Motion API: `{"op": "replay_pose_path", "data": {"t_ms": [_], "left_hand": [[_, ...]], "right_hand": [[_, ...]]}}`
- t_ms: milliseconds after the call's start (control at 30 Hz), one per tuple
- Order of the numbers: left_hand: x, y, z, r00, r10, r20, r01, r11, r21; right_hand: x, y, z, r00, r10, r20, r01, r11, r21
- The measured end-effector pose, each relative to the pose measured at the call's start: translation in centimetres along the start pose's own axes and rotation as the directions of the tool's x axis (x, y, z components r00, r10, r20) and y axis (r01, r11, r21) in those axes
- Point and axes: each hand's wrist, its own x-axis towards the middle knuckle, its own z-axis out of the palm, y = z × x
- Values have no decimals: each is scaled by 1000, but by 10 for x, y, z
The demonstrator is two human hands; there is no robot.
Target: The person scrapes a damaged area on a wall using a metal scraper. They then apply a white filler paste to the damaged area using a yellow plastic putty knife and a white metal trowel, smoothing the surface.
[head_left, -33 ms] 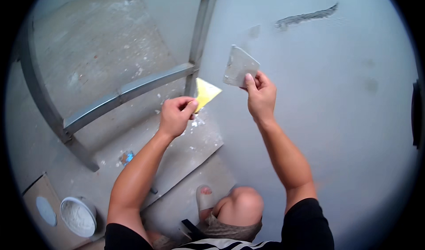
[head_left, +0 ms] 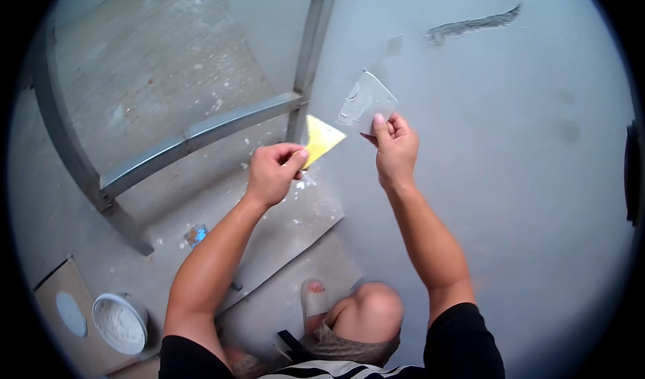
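In my left hand (head_left: 274,174), thumb and fingers pinch a yellow flat scraper (head_left: 321,137) with whitish putty on its upper part. My right hand (head_left: 396,152) grips a thin grey square scraper (head_left: 376,104) by its lower corner. A rough smear of pale putty (head_left: 358,101) covers the grey scraper's left side. The two scrapers are close together but apart, in front of the grey wall (head_left: 497,198). Higher on that wall runs a jagged dark gouge (head_left: 474,26), beyond my right hand and touched by neither hand.
A metal frame (head_left: 201,132) stands at the left, close to my left hand. On the floor at lower left is a white bucket (head_left: 121,323) of pale putty, beside a round lid (head_left: 71,314) on cardboard (head_left: 87,352). White crumbs dot the floor sheet (head_left: 295,234).
The grey scraper has turned in my right hand, so its putty smear shows more plainly. My left hand and the yellow scraper have shifted slightly right in view.
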Motion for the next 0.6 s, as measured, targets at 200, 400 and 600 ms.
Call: {"op": "replay_pose_path", "data": {"t_ms": [200,400,600], "left_hand": [[-13,18,-1,991,-94,-95,102,991,81],[-6,7,-4,973,-177,-148,180,984,3],[-3,-4,-8,911,336,-237,-148,806,573]], "right_hand": [[-36,41,30,950,312,-28,-279,885,372],[-65,60,26,966,225,131,-246,953,175],[-90,69,17,958,287,16,-284,935,211]]}}
